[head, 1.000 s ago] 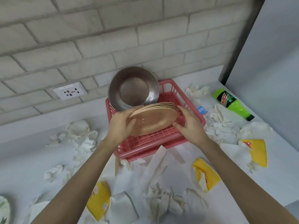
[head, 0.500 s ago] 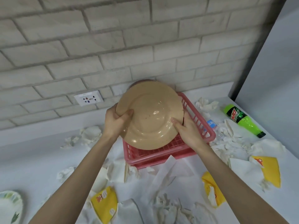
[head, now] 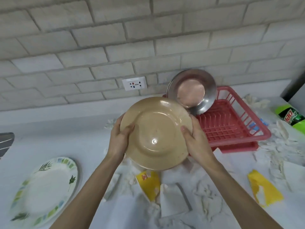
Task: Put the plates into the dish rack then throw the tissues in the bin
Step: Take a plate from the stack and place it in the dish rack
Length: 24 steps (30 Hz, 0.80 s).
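You have the tan plate [head: 156,134] gripped from both sides. Your left hand [head: 119,139] curls round its left rim with the thumb laid on the face, and your right hand [head: 196,142] does the same on the right rim. The plate stands nearly upright, face toward you, lifted off the counter. A second rim seems to peek out under its lower edge, so treat the load as possibly more than one plate. The pink dish rack [head: 231,128] sits just beyond and right of your right hand, with a steel plate [head: 193,91] leaning upright at its far end; the slots nearer you look free. To seat the plate well, carry it rightward over the rack's near wall, lower the bottom rim between two ribs, and let go only once it leans without rolling. Mind the steel plate, since a knock could tip it. A leaf-patterned plate [head: 44,190] waits below-left of your left hand, crumpled tissues [head: 206,195] lie under your forearms, and no bin shows.
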Each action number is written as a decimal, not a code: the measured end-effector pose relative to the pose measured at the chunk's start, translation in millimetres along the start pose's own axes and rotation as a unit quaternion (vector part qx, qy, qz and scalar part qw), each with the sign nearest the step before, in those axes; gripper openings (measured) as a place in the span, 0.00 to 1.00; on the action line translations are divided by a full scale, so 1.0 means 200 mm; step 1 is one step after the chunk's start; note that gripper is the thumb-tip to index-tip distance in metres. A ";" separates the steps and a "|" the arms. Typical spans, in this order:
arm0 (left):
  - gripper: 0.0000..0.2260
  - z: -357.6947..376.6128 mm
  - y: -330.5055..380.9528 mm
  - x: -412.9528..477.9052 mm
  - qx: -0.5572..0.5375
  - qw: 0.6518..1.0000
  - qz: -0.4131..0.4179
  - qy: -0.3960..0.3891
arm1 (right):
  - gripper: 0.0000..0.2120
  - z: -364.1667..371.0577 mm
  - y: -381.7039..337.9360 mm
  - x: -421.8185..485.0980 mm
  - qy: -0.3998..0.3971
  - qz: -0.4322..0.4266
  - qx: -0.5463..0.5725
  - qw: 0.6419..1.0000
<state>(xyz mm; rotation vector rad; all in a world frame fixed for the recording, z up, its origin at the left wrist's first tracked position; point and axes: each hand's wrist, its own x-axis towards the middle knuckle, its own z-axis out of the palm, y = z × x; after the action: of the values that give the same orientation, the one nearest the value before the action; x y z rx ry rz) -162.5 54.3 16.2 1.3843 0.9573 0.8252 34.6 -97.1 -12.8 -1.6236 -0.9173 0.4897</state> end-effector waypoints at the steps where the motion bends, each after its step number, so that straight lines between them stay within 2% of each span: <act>1: 0.17 -0.07 -0.01 -0.01 -0.009 1.000 -0.006 0.003 | 0.21 0.07 -0.02 -0.02 -0.004 -0.001 -0.004 1.000; 5: 0.17 -0.41 -0.08 -0.05 -0.031 0.998 -0.039 0.025 | 0.20 0.37 -0.10 -0.10 -0.011 0.006 -0.021 1.000; 12: 0.18 -1.10 -0.20 -0.08 -0.005 0.997 -0.076 -0.002 | 0.18 1.00 -0.25 -0.30 -0.002 0.044 -0.040 0.998; 18: 0.18 -1.63 -0.38 -0.18 0.025 0.994 -0.101 0.034 | 0.17 1.53 -0.29 -0.48 -0.058 0.093 -0.058 0.992; 24: 0.17 -1.98 -0.57 -0.24 0.075 0.989 -0.110 0.058 | 0.19 1.83 -0.32 -0.57 -0.129 0.137 -0.067 0.980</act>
<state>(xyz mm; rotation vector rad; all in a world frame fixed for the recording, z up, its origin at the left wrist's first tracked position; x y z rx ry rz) -550.3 168.7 -75.6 1.3398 1.2604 0.6827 -322.6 46.8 -66.5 -1.8503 -0.9355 0.8608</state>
